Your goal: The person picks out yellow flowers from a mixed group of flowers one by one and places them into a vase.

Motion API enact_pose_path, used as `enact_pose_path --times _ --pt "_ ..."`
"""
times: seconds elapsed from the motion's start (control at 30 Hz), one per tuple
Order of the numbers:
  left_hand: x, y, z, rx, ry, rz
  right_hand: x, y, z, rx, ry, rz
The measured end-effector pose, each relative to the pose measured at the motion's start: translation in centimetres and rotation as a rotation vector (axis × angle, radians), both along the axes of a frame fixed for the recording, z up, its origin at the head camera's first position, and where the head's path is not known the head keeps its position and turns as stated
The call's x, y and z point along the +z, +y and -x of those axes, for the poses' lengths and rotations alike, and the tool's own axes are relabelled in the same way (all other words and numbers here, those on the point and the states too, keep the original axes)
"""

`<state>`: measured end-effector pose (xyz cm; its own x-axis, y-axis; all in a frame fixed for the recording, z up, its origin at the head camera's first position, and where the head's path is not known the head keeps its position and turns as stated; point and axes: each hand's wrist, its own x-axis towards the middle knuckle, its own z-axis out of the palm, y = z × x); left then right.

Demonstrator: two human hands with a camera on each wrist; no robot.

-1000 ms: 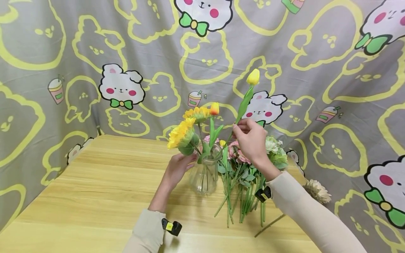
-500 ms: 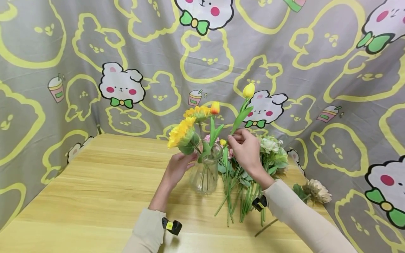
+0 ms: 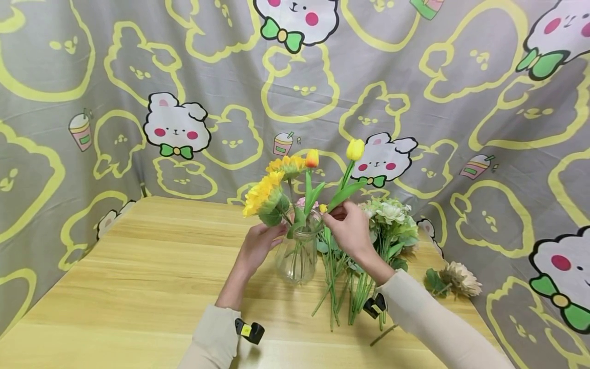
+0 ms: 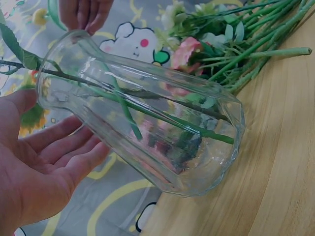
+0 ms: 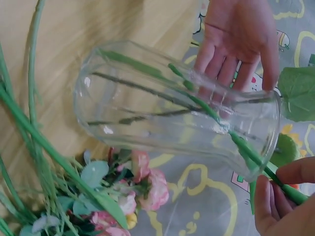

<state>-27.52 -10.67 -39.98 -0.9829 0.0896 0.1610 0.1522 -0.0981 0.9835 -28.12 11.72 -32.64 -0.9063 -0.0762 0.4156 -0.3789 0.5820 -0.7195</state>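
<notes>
A clear glass vase (image 3: pixel 295 269) stands on the table. Two yellow sunflowers (image 3: pixel 264 195) and an orange-yellow tulip (image 3: pixel 312 158) rise from it. My left hand (image 3: pixel 257 247) rests beside its neck, thumb near the rim and fingers fairly straight against the glass. To the right of the rim, my right hand (image 3: pixel 351 231) pinches the stem of a yellow tulip (image 3: pixel 355 149). In the right wrist view that green stem (image 5: pixel 246 151) passes through the vase mouth, its lower end inside the glass. Darker stems (image 5: pixel 147 91) reach down toward the vase's bottom.
Right of the vase lies a heap of flowers, with white blooms (image 3: pixel 392 211), pink blooms (image 5: pixel 153 189) and green stems (image 3: pixel 357 297) pointing forward. A cream flower (image 3: pixel 462 279) lies near the right edge of the wooden table (image 3: pixel 152 287). Patterned cloth (image 3: pixel 230 72) hangs behind.
My right hand has come down and left toward the vase rim, lowering the yellow tulip so its stem goes deeper into the vase. My left hand has stayed at the neck.
</notes>
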Motion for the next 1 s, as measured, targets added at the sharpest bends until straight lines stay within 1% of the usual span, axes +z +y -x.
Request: enact_pose_path --times 0.1,0.33,0.57,0.73,0.83,1.0 --pt "0.0 0.0 0.0 0.004 -0.002 0.007 -0.2 -0.2 -0.1 -0.018 -0.041 -0.028" --pt "-0.1 0.0 0.1 0.000 -0.004 0.010 -0.5 -0.5 0.0 -0.009 -0.105 -0.031" --pt "0.0 0.0 0.0 0.004 0.009 0.008 -0.8 -0.6 0.3 -0.020 -0.106 -0.029" --pt "0.0 0.0 -0.1 0.009 -0.007 0.015 -1.1 -0.4 0.6 -0.025 -0.137 0.003" --pt "0.0 0.0 -0.1 0.008 -0.005 0.023 -1.3 -0.3 0.7 -0.031 -0.148 0.004" --pt "0.2 0.0 -0.2 0.003 0.002 0.023 -1.3 -0.2 0.8 -0.015 -0.155 0.006"
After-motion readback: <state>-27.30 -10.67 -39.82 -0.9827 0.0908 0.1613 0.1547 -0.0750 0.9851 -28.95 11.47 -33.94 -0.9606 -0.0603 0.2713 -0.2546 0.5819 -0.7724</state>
